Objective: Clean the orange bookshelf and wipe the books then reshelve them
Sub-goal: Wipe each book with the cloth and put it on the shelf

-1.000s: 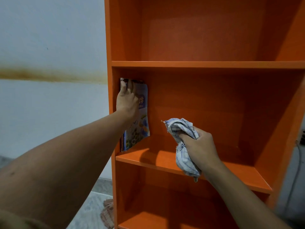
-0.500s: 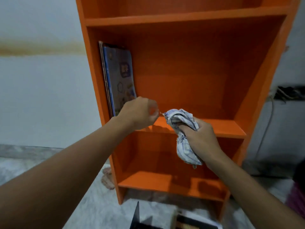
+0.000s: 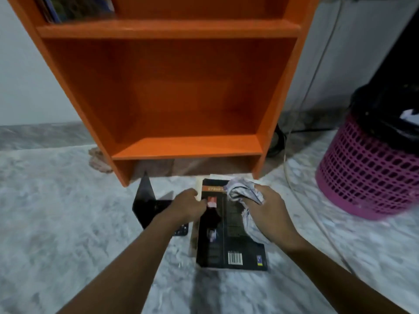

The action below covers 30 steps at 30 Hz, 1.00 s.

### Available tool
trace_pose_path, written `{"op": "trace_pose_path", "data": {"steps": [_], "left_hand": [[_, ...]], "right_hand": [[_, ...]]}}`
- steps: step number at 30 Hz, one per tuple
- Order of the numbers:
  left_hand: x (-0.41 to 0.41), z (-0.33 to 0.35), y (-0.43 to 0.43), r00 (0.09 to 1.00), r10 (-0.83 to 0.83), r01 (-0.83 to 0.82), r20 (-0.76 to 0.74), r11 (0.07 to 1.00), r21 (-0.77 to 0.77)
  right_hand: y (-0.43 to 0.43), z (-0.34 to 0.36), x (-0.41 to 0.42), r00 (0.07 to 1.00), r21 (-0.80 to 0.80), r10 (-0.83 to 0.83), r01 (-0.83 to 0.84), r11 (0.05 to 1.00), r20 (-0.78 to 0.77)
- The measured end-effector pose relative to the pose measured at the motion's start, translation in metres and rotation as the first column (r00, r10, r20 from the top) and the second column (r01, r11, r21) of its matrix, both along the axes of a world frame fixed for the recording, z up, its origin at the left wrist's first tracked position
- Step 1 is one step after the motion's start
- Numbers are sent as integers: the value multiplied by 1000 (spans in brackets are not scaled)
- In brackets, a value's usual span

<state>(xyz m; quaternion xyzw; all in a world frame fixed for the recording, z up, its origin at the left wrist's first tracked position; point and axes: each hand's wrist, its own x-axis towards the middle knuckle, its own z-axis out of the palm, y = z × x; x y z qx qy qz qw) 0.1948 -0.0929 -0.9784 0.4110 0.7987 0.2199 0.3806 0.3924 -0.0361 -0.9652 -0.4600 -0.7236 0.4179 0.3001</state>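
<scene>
Black book: floor, 6 o'clock of our orange bookshelf.
Left hand: fingers curled, pinching its 9 o'clock edge.
Right hand: clamped round cloth, on the cover.
Risk: we judge that thin pinch may slip on lifting.

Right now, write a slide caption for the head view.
Left hand grips a black book on the floor by the orange bookshelf; right hand holds a cloth.
</scene>
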Motion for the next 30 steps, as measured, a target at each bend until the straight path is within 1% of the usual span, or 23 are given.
{"op": "trace_pose_path", "data": {"steps": [2,3,4,5,6,7,8,9,11,13,14,16,18,21,24,25,27,29,30], "left_hand": [[5,-38,-17,996,78,-78,35,997,-9],[5,-47,-23,992,119,-119,48,993,8],[4,-56,-28,987,149,-150,63,989,14],[3,-59,-30,984,160,-162,74,987,22],[2,-58,-31,982,166,-169,89,985,25],[1,-58,-32,976,182,-186,119,982,23],[-1,-60,-32,967,205,-210,152,978,13],[-2,-60,-32,957,228,-233,181,973,7],[-4,-60,-32,930,276,-277,243,960,-29],[-4,-56,-31,902,297,-289,313,955,-71],[-4,-55,-30,895,293,-286,337,955,-72],[-6,-53,-27,904,236,-233,357,971,-52],[-8,-54,-22,924,162,-158,346,987,-39],[-10,-59,-17,938,77,-54,339,996,-76],[-12,-64,-15,928,57,-18,368,994,-107],[-12,-65,-15,926,63,-24,372,994,-108],[-13,-67,-14,926,75,-37,370,993,-110],[-13,-67,-13,922,86,-45,379,992,-115],[-13,-68,-13,919,93,-50,383,991,-122]], "right_hand": [[-13,-18,7,992,64,61,-68,996,106],[-21,-25,8,971,58,146,-159,986,191],[-30,-35,7,915,41,248,-275,961,317],[-39,-44,5,833,43,344,-400,916,434],[-46,-55,2,748,73,412,-519,851,521],[-50,-65,-2,687,118,454,-614,780,568],[-51,-73,-6,658,136,476,-657,742,583],[-49,-78,-8,660,137,479,-658,740,579],[-40,-83,-14,710,137,461,-610,781,532],[-31,-84,-16,774,148,404,-529,836,487],[-28,-85,-17,801,153,369,-486,860,471],[-23,-89,-20,841,156,321,-422,893,434],[-22,-92,-23,855,148,304,-395,907,420],[-21,-97,-23,873,151,312,-389,909,375],[-13,-95,-25,880,147,300,-374,916,368],[-6,-93,-26,885,136,268,-340,930,380],[20,-93,-25,903,159,131,-212,964,410],[62,-99,-21,923,223,-8,-85,971,384],[82,-100,-18,926,228,-56,-34,973,374]]}}
